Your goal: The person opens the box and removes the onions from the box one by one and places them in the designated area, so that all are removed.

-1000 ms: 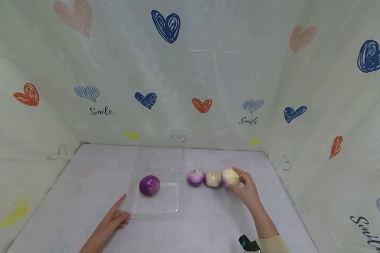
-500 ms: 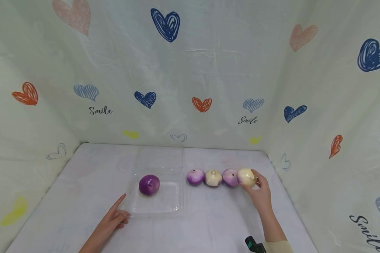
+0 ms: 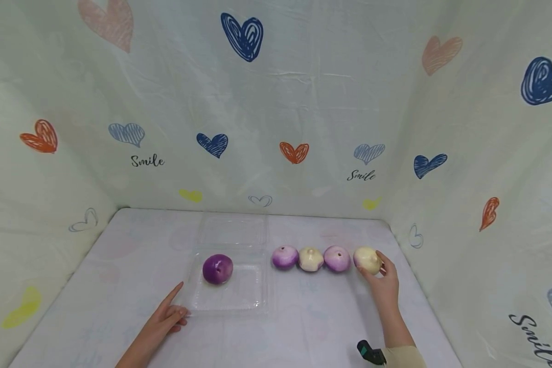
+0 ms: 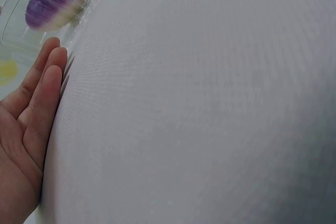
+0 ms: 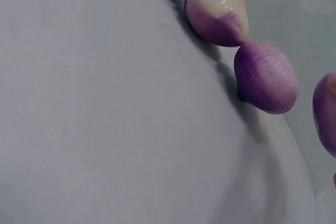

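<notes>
In the head view my right hand (image 3: 386, 286) grips a pale-topped onion (image 3: 367, 259) between thumb and fingers, at the right end of a row. Three more onions stand to its left: a purple-white one (image 3: 284, 257), a cream one (image 3: 311, 259) and a light purple one (image 3: 337, 258). A gap parts the gripped onion from the row. My left hand (image 3: 163, 319) rests by the near left corner of a clear plastic container (image 3: 246, 309), index finger stretched out. Inside it lies a dark purple onion (image 3: 217, 269). The right wrist view catches just the edge of the held onion (image 5: 324, 114).
The container's clear lid (image 3: 232, 230) lies folded back behind it. A white cloth covers the table (image 3: 313, 332), with heart-printed curtains (image 3: 276, 112) on the back and both sides. A black device (image 3: 370, 352) sits at my right wrist.
My right hand has moved right with the pale-topped onion, away from the row. The light purple onion behind it has come into sight. My left hand stays in place.
</notes>
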### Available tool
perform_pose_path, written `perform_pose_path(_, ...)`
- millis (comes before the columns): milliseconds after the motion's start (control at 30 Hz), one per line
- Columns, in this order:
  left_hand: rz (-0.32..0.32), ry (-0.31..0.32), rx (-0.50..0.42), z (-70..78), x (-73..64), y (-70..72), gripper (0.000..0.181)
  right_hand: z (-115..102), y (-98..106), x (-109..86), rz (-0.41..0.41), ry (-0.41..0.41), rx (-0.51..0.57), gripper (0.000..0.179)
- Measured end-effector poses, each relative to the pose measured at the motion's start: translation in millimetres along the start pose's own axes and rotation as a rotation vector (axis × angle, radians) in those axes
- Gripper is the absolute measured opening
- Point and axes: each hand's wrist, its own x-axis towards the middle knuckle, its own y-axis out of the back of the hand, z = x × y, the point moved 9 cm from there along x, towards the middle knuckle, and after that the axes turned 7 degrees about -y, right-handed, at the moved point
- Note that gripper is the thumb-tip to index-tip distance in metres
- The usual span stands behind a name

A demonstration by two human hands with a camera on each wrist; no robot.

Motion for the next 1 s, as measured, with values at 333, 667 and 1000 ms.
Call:
perform_pose_path(333, -0.004, -0.007, 0.002, 0.4, 0.3, -0.8, 0.069, 18, -5, 13.1, 0.02, -0.02, -0.001, 0.067)
perform_pose_path(667, -0.011, -0.02, -0.005, 3.3, -1.1, -0.3, 0.07, 36, -17, 24.7, -0.014, -0.067, -0.027, 0.068)
perform_pose_path(1000, -0.005, -0.006, -0.001, 3.1, -1.1, -1.1, 0.07, 42, -20, 27.0, 0.004, -0.042, -0.019, 0.068)
